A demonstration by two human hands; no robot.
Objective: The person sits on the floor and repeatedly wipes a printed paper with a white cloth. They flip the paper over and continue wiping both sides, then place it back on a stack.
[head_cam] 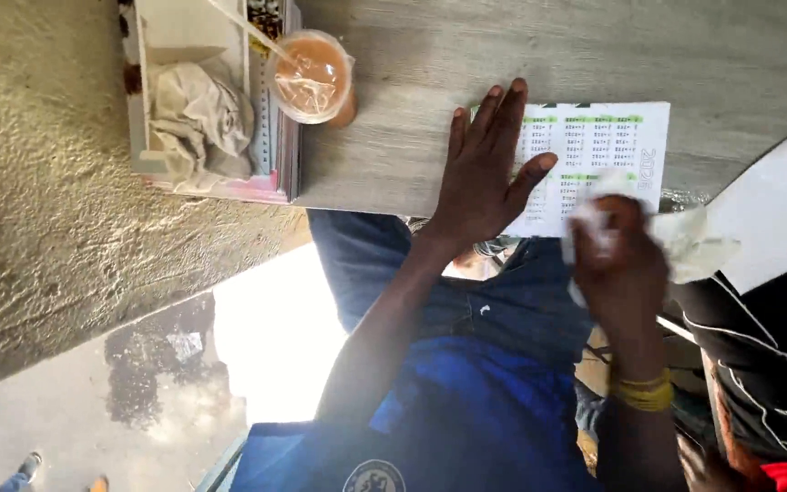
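Your left hand (480,173) lies flat, palm down, on the left part of the sheet (594,146), fingers spread and pointing away from you, thumb angled out to the right. It pins the sheet and grips nothing. The forearm runs straight up from your blue shirt (466,410), elbow slightly bent.

Your right hand (617,264) is curled shut around a white tissue (694,241), knuckles up. The tissue bunches out to the right of your fist, and a bit of it shows above your fingers, touching the sheet's near right corner. The wrist is bent a little inward, with yellow bands (641,392) round it.

The sheet is white with green headings and lies on the grey table (430,64), close to the near edge, right of centre.

Further left, well apart from both hands, a cup (311,77) of brownish drink stands with film over its mouth and a straw. Just beside it a tray (270,187) holds crumpled paper (198,118).

At the far right, a person in black (767,364) stands close to your right arm.
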